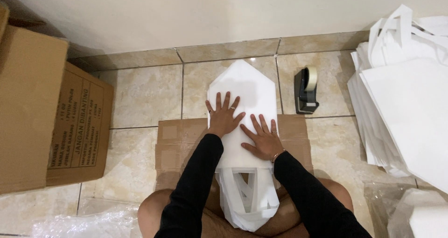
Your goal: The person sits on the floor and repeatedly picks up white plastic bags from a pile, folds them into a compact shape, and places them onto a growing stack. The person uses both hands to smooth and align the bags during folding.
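A white fabric bag (242, 86) lies flat on a piece of brown cardboard (175, 144) on the tiled floor, its far end folded to a point. Its handles (247, 196) hang over my lap. My left hand (223, 116) presses flat on the bag's left side, fingers spread, a ring on one finger. My right hand (262, 137) lies flat on the bag just to the right and nearer me, with a bracelet at the wrist. Both arms wear black sleeves.
A black tape dispenser (305, 91) stands on the tiles right of the bag. A stack of white bags (406, 107) fills the right side. A large cardboard box (51, 116) stands at left. Clear plastic wrap (84, 221) lies bottom left and bottom right. The wall is beyond.
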